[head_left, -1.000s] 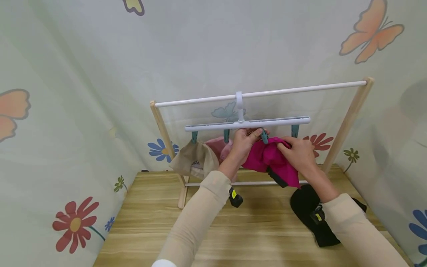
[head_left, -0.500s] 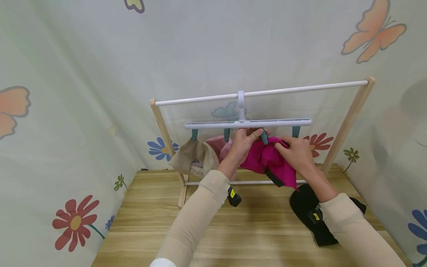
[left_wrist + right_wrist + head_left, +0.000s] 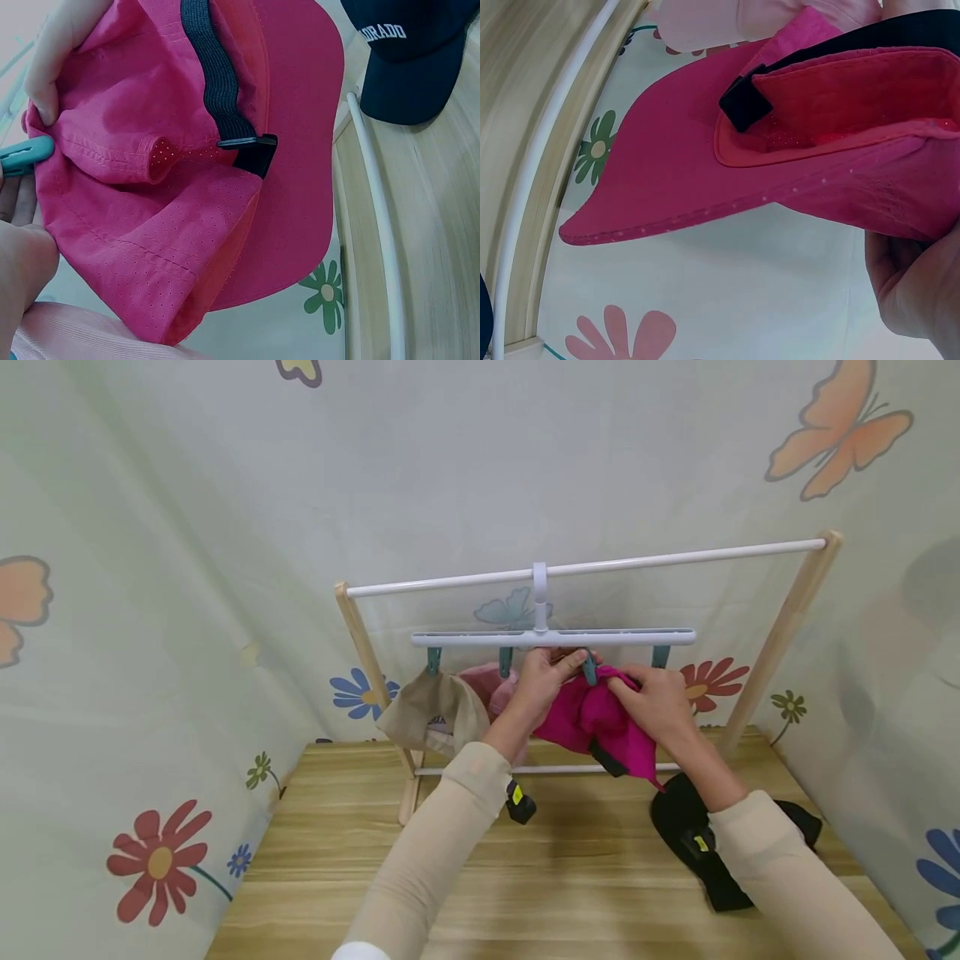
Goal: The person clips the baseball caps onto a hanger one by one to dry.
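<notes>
A magenta cap [image 3: 600, 714] with a black strap hangs below a white hanger [image 3: 487, 639]. My left hand [image 3: 547, 677] is at the hanger's teal clip [image 3: 589, 668], its thumb and fingertips pinching the clip's upper part. In the left wrist view, this clip [image 3: 28, 155] overlaps the cap's top edge; the far side of the clip is hidden. My right hand [image 3: 660, 702] pinches the cap's fabric just right of the clip. The cap's brim and open inside [image 3: 840, 97] show in the right wrist view.
A beige cap [image 3: 435, 710] and a pink cap [image 3: 483, 685] hang at the left under other clips. The white rail [image 3: 675, 562] of a wooden stand carries the hanger. A black cap [image 3: 682, 818] lies on the wood-patterned table [image 3: 555, 893] at right.
My right hand and the magenta cap's lower part have shifted slightly left. My left hand stays at the clip. The view has moved slightly.
</notes>
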Tool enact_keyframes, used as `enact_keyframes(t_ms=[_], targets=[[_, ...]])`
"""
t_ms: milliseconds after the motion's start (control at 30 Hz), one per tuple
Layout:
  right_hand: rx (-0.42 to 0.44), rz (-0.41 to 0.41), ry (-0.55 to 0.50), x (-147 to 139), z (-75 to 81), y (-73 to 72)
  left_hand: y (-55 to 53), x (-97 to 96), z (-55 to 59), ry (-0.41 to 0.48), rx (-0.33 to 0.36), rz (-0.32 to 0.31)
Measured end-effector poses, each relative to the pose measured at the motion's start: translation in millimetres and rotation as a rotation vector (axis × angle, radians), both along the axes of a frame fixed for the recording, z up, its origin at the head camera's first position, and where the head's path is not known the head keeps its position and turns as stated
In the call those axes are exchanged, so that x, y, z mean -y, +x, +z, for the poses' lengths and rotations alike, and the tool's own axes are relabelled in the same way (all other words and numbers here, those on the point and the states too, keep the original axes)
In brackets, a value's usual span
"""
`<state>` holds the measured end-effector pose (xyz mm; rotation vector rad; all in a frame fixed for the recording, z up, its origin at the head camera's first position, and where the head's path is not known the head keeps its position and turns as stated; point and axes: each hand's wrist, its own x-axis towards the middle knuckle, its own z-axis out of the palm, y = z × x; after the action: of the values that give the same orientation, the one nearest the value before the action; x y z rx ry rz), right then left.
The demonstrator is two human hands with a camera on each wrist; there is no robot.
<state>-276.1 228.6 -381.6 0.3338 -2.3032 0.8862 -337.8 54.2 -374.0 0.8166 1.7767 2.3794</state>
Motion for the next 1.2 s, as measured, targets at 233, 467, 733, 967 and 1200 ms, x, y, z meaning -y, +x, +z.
enact_keyframes(t_ms=[233,467,733,967,1200], targets=[[0.023,0.007,-0.023,3.2,-2.3,-1.1,0.1,1.2,-0.9,-0.014,-0.006,0.019],[0.008,0.018,-0.034,5.2,-2.8,-1.8,-0.9,2.0,-3.4,-0.02,-0.015,0.039],[-0.003,0.02,-0.039,6.6,-3.2,0.0,0.3,2.8,-2.4,-0.086,-0.059,0.056],[0.035,0.039,-0.059,6.3,-5.8,1.9,3.1,4.0,-1.5,-0.132,-0.068,0.06],[0.058,0.058,-0.056,5.7,-4.9,4.4,7.8,4.7,-1.1,-0.175,-0.091,0.095]])
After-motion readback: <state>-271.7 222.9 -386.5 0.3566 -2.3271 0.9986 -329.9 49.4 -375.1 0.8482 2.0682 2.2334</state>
